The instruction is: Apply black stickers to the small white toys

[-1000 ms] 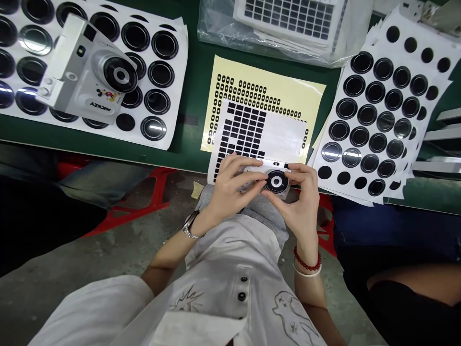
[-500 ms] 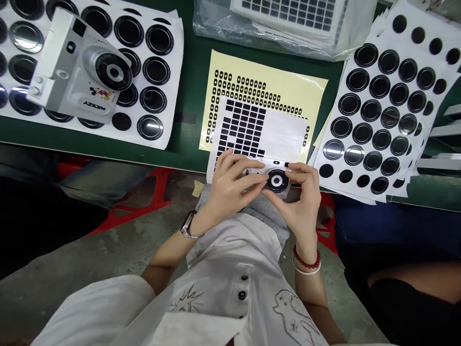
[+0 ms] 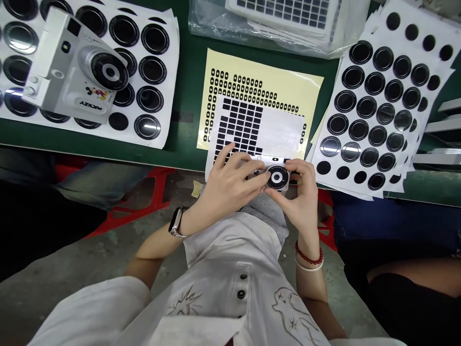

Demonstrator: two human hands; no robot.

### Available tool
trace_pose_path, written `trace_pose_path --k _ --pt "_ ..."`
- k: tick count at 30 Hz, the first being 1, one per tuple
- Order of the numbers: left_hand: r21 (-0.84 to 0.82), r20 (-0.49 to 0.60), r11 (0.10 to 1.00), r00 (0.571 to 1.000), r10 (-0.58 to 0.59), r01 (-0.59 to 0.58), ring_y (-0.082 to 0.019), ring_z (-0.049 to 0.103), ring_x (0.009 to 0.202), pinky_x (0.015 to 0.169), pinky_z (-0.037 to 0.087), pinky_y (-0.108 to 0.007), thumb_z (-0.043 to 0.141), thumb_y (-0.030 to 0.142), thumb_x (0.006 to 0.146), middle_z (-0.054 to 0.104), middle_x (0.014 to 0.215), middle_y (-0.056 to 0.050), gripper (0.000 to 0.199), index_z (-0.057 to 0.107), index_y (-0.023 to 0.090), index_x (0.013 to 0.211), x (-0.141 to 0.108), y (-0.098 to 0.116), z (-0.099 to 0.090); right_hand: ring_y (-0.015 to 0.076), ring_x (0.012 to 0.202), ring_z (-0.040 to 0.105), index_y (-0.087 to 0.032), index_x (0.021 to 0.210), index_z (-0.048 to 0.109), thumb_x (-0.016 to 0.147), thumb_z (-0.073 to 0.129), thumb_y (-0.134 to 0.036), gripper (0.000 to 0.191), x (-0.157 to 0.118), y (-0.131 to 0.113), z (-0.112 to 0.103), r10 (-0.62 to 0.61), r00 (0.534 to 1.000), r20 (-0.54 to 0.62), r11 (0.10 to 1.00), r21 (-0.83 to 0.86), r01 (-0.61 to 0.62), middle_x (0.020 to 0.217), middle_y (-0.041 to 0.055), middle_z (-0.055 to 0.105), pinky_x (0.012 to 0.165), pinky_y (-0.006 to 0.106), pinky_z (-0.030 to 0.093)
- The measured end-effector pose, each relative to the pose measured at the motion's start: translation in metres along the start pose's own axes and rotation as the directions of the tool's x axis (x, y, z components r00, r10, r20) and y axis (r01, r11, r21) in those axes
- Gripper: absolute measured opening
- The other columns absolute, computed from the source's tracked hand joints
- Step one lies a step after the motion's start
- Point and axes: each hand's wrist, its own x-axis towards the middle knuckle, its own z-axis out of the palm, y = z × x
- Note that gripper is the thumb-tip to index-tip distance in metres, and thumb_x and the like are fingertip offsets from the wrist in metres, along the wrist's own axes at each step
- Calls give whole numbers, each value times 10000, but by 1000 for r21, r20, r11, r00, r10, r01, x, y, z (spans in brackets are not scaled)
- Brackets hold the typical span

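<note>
Both my hands hold a small white instant camera (image 3: 268, 175) at the bench's front edge, its black-and-silver lens ring (image 3: 277, 177) facing up. My left hand (image 3: 226, 182) wraps its left end, with fingers across the body. My right hand (image 3: 297, 192) pinches its right end, with fingers partly hiding the top edge. Under the camera lies a white sheet of black rectangular stickers (image 3: 245, 125), on a pale yellow backing sheet (image 3: 284, 81). A second white camera (image 3: 74, 65) rests tilted on a sheet of round black stickers (image 3: 169, 72).
The green bench (image 3: 190, 96) also holds another stack of round-sticker sheets (image 3: 372, 54) at right. A plastic bag with a sticker sheet (image 3: 284, 9) lies at the back. Below the bench edge are a red stool (image 3: 144, 192) and seated people's legs (image 3: 93, 187).
My left hand and wrist have shifted slightly left, and the camera has rotated a little between my hands. The whole view has drifted slightly up and left.
</note>
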Motion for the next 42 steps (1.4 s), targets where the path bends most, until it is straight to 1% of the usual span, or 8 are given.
trace_pose_path --k 5,13,21,28,31,36,39,42 --pt "-48 -98 998 995 -33 28 -248 697 1078 1158 499 -522 685 235 1014 796 1119 -16 195 679 278 1204 -5 3 5 221 1106 649 -256 1129 683 1002 690 -370 171 2 3 -2 130 991 -33 968 220 -119 1194 80 641 844 358 561" --pt "-138 -161 986 980 -117 95 -278 650 1039 1101 510 -510 761 525 979 778 1124 -79 465 630 216 1300 -7 6 18 110 678 434 -240 969 754 947 724 -308 77 20 -9 -4 297 954 -31 941 180 -287 1009 16 608 618 303 384" --pt "-270 -158 958 978 -137 90 -254 640 1059 1115 535 -505 811 462 957 763 1132 -59 496 586 254 1348 -7 -1 26 130 736 479 -228 920 757 961 735 -293 80 34 -2 -14 299 941 157 920 212 -328 895 9 575 629 298 372" --pt "-333 -123 935 977 -175 126 -256 627 1093 1123 533 -501 818 449 944 756 1155 -77 521 586 237 1359 -6 0 25 111 755 491 -312 1308 661 971 755 -280 351 31 1 -39 197 857 475 943 147 -298 1112 15 480 633 286 460" --pt "-331 -123 935 977 -176 126 -249 633 1079 1130 533 -496 792 456 965 758 1143 -71 499 581 234 1360 -5 0 24 121 750 476 -289 1261 625 935 795 -310 369 27 -6 -34 227 877 422 961 47 -272 1115 19 470 584 280 434" --pt "-332 -127 933 974 -187 136 -238 640 1086 1150 529 -484 801 422 964 759 1140 -65 491 588 227 1362 -5 0 24 150 784 494 -245 1069 618 882 843 -387 325 21 -17 -5 259 952 166 966 -61 -252 1033 13 500 635 302 423" --pt "-331 -130 933 973 -190 138 -240 646 1092 1148 535 -480 830 440 930 755 1131 -65 526 600 217 1347 -6 0 24 147 748 488 -230 948 637 930 791 -377 213 23 -20 8 235 972 17 971 -40 -234 947 6 502 623 306 400" --pt "-335 -125 930 972 -199 148 -243 652 1103 1134 545 -482 823 468 928 755 1134 -58 528 600 238 1348 -7 -1 25 136 710 477 -222 870 668 986 724 -310 156 28 -16 6 239 971 9 970 43 -239 869 -2 504 601 299 381"
